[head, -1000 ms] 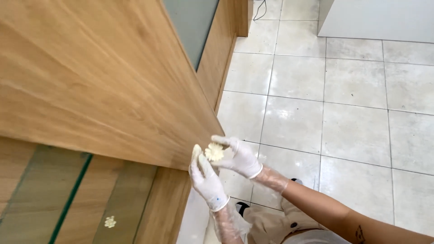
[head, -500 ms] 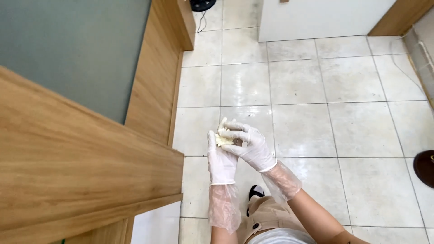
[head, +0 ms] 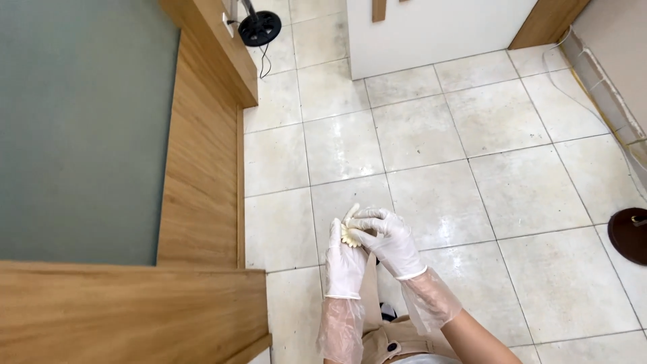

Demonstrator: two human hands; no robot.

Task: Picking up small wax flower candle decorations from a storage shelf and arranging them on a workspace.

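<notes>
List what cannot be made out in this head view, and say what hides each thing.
- Pale scalloped piece: mostly hidden by the gloved left hand and right hand; its kind is unclear.
- Dark round object: cut off by the right edge.
- Black round base: top cut off by the upper edge.
- Shoe: hidden by trousers.

Small pale-yellow flower-shaped piece (head: 348,235) with scalloped petal edges, held up off the floor between 2 white-gloved hands, resting against the left fingers (head: 336,237), pinched by the right fingertips (head: 358,233) (its far side hidden behind them), tilted edge-on
</notes>
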